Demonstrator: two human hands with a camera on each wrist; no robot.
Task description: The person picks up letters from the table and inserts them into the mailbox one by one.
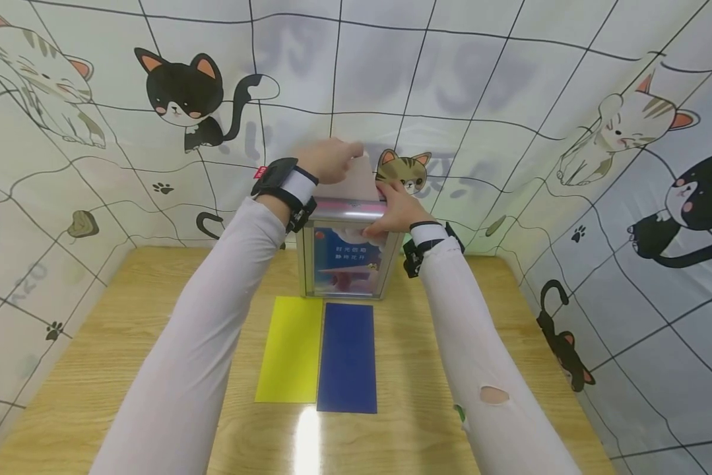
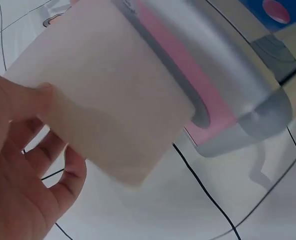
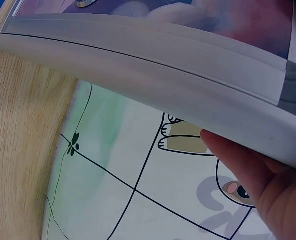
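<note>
A silver box with a pink slotted top and a picture on its front stands at the far middle of the wooden table. My left hand pinches a pale cream card whose lower end stands in the slot; the card fills the left wrist view. My right hand grips the box's top right edge, thumb on the front. A yellow card and a dark blue card lie side by side flat in front of the box.
Cat-print fabric walls close in the table on the left, back and right. Bare wood lies either side of the two flat cards.
</note>
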